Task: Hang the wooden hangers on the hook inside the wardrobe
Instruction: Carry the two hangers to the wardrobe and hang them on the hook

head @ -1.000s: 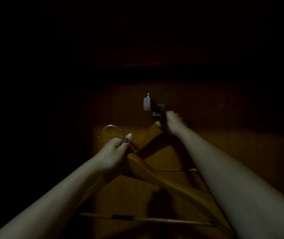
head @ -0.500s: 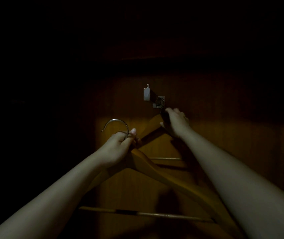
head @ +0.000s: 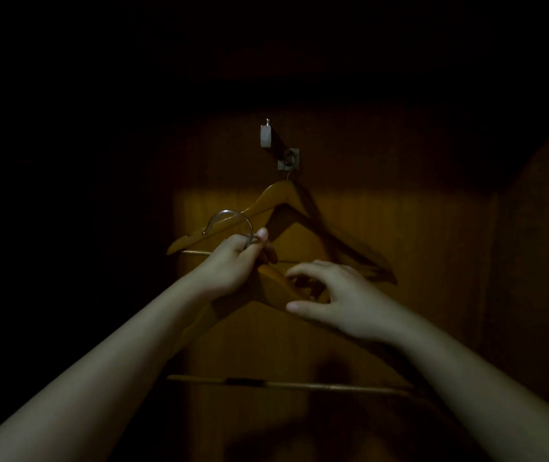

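one hanger [head: 268, 203] hooked (tilted), other [head: 276, 283] held

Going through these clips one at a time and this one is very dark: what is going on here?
A person is hanging wooden hangers inside a dim wardrobe. One hanger already hangs from the wall hook on the back panel. The left hand grips a second hanger at the base of its metal hook, below the hung one. The right hand is open, fingers spread, reaching for that second hanger's shoulder. It is not yet on the wall hook.
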The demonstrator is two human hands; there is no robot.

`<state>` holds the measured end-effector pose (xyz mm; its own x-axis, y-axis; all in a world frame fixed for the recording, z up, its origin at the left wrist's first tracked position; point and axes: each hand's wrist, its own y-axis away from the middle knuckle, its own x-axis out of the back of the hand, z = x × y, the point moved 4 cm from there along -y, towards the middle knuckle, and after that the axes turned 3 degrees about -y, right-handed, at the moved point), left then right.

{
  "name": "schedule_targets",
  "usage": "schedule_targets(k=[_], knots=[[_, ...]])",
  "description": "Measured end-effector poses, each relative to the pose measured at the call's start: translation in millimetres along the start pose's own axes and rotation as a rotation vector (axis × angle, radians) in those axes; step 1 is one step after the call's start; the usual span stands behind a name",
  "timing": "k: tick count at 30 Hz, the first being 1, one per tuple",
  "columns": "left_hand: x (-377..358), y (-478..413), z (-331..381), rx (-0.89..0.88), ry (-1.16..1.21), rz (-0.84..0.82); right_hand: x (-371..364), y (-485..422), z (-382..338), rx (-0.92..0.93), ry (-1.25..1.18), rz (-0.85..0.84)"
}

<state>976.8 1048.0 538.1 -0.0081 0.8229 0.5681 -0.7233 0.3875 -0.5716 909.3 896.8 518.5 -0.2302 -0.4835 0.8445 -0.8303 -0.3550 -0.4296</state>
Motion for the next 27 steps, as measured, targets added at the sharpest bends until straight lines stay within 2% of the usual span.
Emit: schedule_targets(k=[4,9,12,14,16,19,23,27], knots=[[-4,3,11,-0.042,0.006,0.014,-13,6,3,0.014,-0.098,0.064],[-11,19,7,-0.007,0.176,0.008,-15,13,11,0.023,-0.145,0.109],[-11,35,-5,-0.036,0.183,0.027,-10,14,21,-0.008,-0.18,0.129],[-11,42,-19,-0.024,0.095,0.013,-2,14,27,-0.006,-0.224,0.142],[-11,43,-34,-0.007,-0.095,0.012,7,14,31,-0.021,-0.274,0.15],[-9,37,-35,-0.097,-0.356,0.127,19,9,43,-0.067,-0.347,0.192],[-9,24,-14,-0.224,-0.483,0.318,27,5,57,-0.085,-0.39,0.226],[-6,1,-7,-0.237,-0.511,0.336,39,-4,62,-0.083,-0.343,0.299]])
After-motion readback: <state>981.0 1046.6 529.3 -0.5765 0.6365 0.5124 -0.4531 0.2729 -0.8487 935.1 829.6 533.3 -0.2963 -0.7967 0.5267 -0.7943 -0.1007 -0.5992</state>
